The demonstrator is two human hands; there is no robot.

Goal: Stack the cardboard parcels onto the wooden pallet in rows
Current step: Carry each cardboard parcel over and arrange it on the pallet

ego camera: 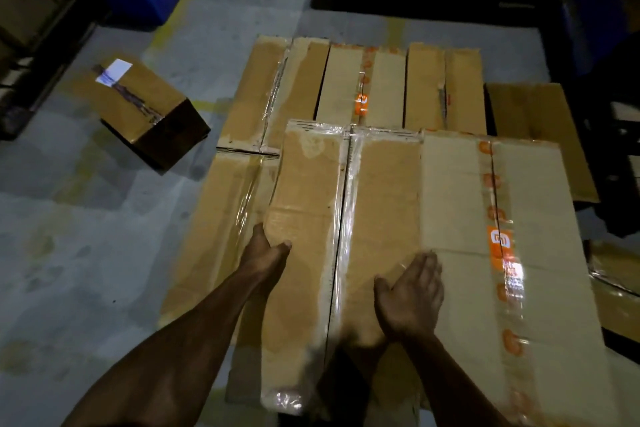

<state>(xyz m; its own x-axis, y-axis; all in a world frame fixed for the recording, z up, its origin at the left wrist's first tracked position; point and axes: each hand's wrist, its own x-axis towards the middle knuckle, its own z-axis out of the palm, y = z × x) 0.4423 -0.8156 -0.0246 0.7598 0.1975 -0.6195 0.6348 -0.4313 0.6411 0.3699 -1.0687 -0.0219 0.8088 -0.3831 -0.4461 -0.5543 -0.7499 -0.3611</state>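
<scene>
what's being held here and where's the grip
The clear-taped parcel: left hand grips its left edge, thumb on top; right hand lies flat on top.

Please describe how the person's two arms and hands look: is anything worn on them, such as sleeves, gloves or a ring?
Both forearms are bare to the frame's bottom edge; no sleeves, gloves or watch show. The left hand is bare, with no ring visible. The right hand is bare too, except for a thin pale band on one finger, apparently a ring.
</scene>
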